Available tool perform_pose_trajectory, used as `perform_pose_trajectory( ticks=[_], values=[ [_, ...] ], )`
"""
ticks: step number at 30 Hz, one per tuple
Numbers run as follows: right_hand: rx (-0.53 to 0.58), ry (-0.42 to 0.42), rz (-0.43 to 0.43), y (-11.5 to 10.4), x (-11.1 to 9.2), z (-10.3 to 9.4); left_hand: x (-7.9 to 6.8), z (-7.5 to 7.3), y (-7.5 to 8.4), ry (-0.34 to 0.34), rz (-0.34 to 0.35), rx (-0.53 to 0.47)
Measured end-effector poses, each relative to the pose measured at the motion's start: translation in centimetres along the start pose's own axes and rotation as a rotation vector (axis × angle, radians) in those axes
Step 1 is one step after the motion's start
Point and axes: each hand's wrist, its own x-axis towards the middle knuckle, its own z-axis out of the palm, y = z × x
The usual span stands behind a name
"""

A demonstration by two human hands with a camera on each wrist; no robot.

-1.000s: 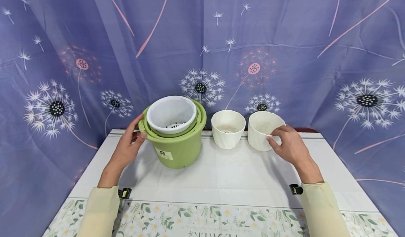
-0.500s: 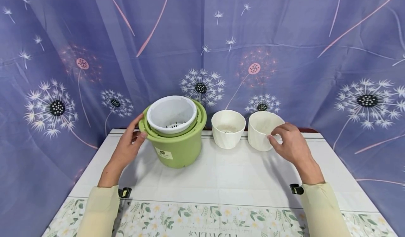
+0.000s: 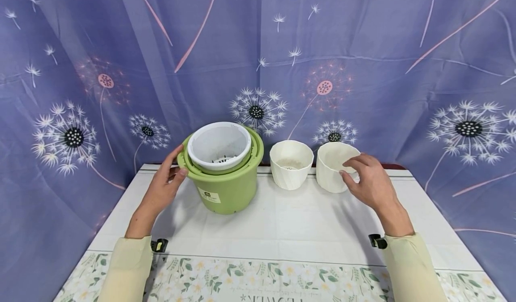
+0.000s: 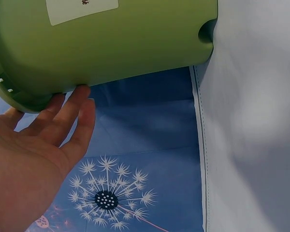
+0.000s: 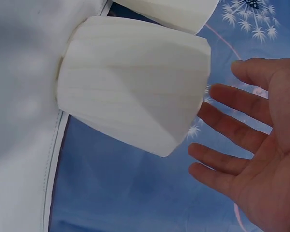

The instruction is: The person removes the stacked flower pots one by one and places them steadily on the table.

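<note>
In the head view, a green plant pot (image 3: 235,190) with a paper label stands on the left, a white pot (image 3: 219,147) with a slotted bottom nested inside it. My left hand (image 3: 161,190) rests its fingertips against the green pot's side, just under the rim; the left wrist view shows the fingers loosely bent there. On the right are two cream ribbed pots, the middle one (image 3: 291,176) and the right one (image 3: 329,179). Beside the right one's rim is my right hand (image 3: 371,183), its fingers spread and holding nothing, as the right wrist view (image 5: 261,150) shows.
A white cloth (image 3: 258,230) with a floral border (image 3: 258,275) covers the table. A purple curtain (image 3: 217,91) with a dandelion print hangs right behind the pots. The two cream pots stand close together near the table's back edge.
My right hand has let go of the right cream pot's rim and its fingers have parted from it. The left hand and the pots have stayed in place.
</note>
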Motion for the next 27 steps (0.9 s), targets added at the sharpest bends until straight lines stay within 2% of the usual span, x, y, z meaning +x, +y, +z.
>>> perform_pose_trajectory(
  ticks=[8, 27],
  values=[
    [0.010, 0.016, -0.014, -0.6, 0.5, -0.3, 0.0, 0.0, 0.2, -0.008, 0.002, 0.003],
    [0.054, -0.015, -0.046, -3.0, 1.4, -0.5, -0.1, 0.0, 0.3, -0.007, -0.016, 0.003]
  ],
)
